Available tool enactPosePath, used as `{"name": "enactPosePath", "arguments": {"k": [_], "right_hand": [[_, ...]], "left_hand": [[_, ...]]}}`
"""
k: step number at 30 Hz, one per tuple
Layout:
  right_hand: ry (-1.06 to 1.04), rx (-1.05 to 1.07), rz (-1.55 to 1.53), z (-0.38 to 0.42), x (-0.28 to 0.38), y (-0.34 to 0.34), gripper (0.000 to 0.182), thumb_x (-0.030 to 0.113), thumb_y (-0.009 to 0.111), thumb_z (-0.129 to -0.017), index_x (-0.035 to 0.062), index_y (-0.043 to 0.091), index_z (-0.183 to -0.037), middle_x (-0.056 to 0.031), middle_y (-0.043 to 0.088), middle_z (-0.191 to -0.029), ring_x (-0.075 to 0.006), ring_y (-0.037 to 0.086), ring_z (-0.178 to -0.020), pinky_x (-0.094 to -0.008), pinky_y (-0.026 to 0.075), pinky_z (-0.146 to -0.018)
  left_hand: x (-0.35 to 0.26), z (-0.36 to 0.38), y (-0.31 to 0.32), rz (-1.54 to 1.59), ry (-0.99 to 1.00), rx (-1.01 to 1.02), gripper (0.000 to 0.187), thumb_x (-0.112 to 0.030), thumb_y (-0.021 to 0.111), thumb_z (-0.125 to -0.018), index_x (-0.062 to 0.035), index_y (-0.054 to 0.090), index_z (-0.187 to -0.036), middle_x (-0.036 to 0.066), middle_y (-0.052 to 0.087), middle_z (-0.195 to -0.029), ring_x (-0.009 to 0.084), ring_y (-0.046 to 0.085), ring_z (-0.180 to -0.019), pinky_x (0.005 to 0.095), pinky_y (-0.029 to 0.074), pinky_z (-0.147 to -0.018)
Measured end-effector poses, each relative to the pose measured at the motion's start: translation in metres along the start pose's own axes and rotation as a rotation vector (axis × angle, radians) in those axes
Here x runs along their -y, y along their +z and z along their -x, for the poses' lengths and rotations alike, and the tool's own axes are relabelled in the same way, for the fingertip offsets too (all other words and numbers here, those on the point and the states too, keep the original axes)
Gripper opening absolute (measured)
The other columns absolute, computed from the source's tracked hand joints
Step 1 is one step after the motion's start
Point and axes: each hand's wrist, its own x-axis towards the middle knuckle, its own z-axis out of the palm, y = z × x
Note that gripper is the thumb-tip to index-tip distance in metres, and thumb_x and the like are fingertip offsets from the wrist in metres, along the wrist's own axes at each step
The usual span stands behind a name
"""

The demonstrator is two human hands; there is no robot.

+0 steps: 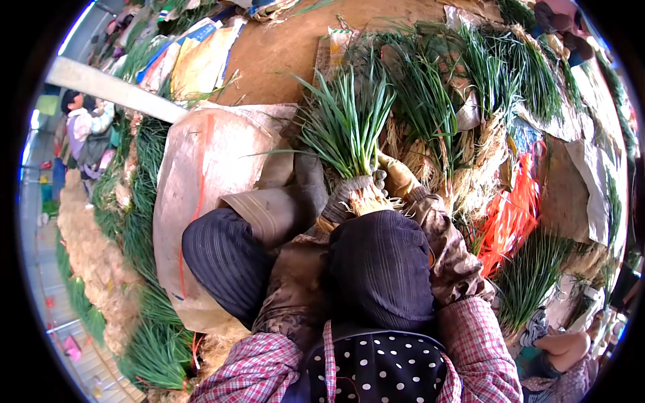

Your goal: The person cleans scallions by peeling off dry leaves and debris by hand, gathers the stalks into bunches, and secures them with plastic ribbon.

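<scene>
A: Item one, centre of frame: a bunch (346,127) of green chives, roots down, blades fanning up. Who has it?

B: You do. Your right hand (398,176), in a tan glove, is clenched round the pale root end from the right; your left hand (342,195), in a grey glove, is curled against the same neck from the left. Both sets of fingers are closed on the bunch. Held at the neck like that, the loose blades stay gathered, and the roots sit clear above your knees (379,269).

A: Item two, right of the bunch?

B: Piles (470,101) of chives, upper right, laid with roots toward you and tips away. That probably keeps the root ends within your reach.

A: Item three, the orange?

B: A tangle of orange ties (510,215), right of centre, just beside your right sleeve (453,248); likely kept close at hand for binding.

A: Item four, left side?

B: A pale sack (201,174) spread under your left knee, and past it a row of finished-looking bunches (144,221) running down the left edge, well apart from the loose piles.

A: Other people?

B: One person (84,131) at far left, another's hand (564,349) at lower right. Neither touches your bunch.
</scene>
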Motion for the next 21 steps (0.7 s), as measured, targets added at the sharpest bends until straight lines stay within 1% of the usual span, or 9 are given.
{"name": "enactPosePath", "arguments": {"k": [3, 6, 8, 9, 12, 13, 14, 17, 21], "right_hand": [[-0.088, 0.04, -0.015, -0.009, -0.002, -0.01, 0.022, 0.024, 0.051, -0.092, 0.0035, 0.059, -0.09, -0.0036, 0.055, -0.061, -0.0133, 0.047, -0.045, -0.0256, 0.037, -0.041], [-0.131, -0.548, 0.481, -0.015, -0.012, -0.026, 0.017, 0.011, 0.051, -0.089, 0.002, 0.057, -0.102, -0.009, 0.061, -0.07, -0.0221, 0.057, -0.054, -0.0343, 0.049, -0.05], [-0.294, -0.6, 0.612, 0.003, -0.019, -0.044, 0.023, 0.007, 0.059, -0.08, 0.002, 0.063, -0.102, -0.0126, 0.067, -0.083, -0.0269, 0.063, -0.065, -0.0356, 0.053, -0.063], [-0.508, -0.587, 1.267, 0.012, -0.031, -0.052, 0.023, 0.008, 0.061, -0.077, 0.0019, 0.066, -0.099, -0.0137, 0.068, -0.085, -0.0272, 0.064, -0.068, -0.0347, 0.053, -0.067], [-0.262, -0.568, 1.233, 0.043, -0.067, -0.096, 0.025, 0.011, 0.068, -0.071, -0.0011, 0.067, -0.093, -0.0188, 0.067, -0.081, -0.0256, 0.065, -0.073, -0.033, 0.052, -0.073], [-0.609, -0.471, 1.189, 0.069, -0.095, -0.119, 0.025, 0.014, 0.069, -0.07, -0.0001, 0.067, -0.091, -0.0193, 0.066, -0.084, -0.0268, 0.065, -0.078, -0.0328, 0.051, -0.075], [-0.127, -0.536, 1.355, 0.086, -0.087, -0.111, 0.032, 0.017, 0.071, -0.07, 0.0037, 0.066, -0.099, -0.0186, 0.066, -0.085, -0.0272, 0.065, -0.082, -0.0335, 0.051, -0.077], [-0.319, -0.77, 1.68, 0.123, -0.095, -0.132, 0.046, 0.024, 0.068, -0.076, 0.0114, 0.055, -0.119, -0.0147, 0.066, -0.076, -0.0271, 0.065, -0.074, -0.0383, 0.052, -0.068], [-0.2, -1.314, 1.642, 0.133, -0.024, -0.084, 0.037, 0.031, 0.066, -0.081, 0.015, 0.056, -0.113, -0.0111, 0.063, -0.069, -0.0265, 0.061, -0.06, -0.0407, 0.047, -0.055]], "left_hand": [[0.001, -0.001, 0.006, 0.0, -0.023, 0.03, 0.039, -0.014, 0.063, -0.084, -0.0046, 0.05, -0.12, 0.009, 0.06, -0.104, 0.0229, 0.059, -0.093, 0.0405, 0.049, -0.083], [0.008, -0.005, 0.011, 0.009, -0.095, 0.071, 0.041, -0.014, 0.063, -0.084, -0.0048, 0.049, -0.122, 0.009, 0.06, -0.105, 0.0232, 0.059, -0.094, 0.0411, 0.049, -0.083], [0.008, -0.004, 0.016, 0.007, -0.153, 0.115, 0.042, -0.014, 0.063, -0.084, -0.005, 0.049, -0.123, 0.009, 0.06, -0.106, 0.0233, 0.059, -0.095, 0.0415, 0.049, -0.084], [0.007, -0.005, 0.019, 0.01, -0.188, 0.142, 0.042, -0.013, 0.063, -0.084, -0.0051, 0.048, -0.123, 0.009, 0.06, -0.107, 0.0234, 0.059, -0.095, 0.0417, 0.049, -0.084], [0.003, -0.003, 0.03, 0.02, -0.335, 0.244, 0.044, -0.013, 0.063, -0.085, -0.0053, 0.048, -0.125, 0.009, 0.059, -0.108, 0.0237, 0.058, -0.096, 0.0423, 0.049, -0.085], [0.005, -0.003, 0.033, 0.022, -0.323, 0.24, 0.045, -0.013, 0.063, -0.085, -0.0054, 0.047, -0.126, 0.01, 0.059, -0.108, 0.0238, 0.058, -0.097, 0.0425, 0.049, -0.085], [0.006, -0.003, 0.036, 0.022, -0.313, 0.234, 0.045, -0.013, 0.063, -0.085, -0.0055, 0.047, -0.126, 0.01, 0.059, -0.108, 0.0239, 0.058, -0.097, 0.0427, 0.049, -0.085], [0.022, -0.005, 0.04, -0.009, -0.096, 0.098, 0.042, -0.012, 0.065, -0.083, -0.004, 0.05, -0.121, 0.009, 0.061, -0.103, 0.0218, 0.059, -0.096, 0.0403, 0.051, -0.085], [0.033, -0.025, 0.013, 0.047, -0.136, 0.178, 0.038, -0.009, 0.058, -0.087, -0.0055, 0.048, -0.124, 0.009, 0.061, -0.104, 0.0235, 0.061, -0.095, 0.0424, 0.05, -0.085]]}}
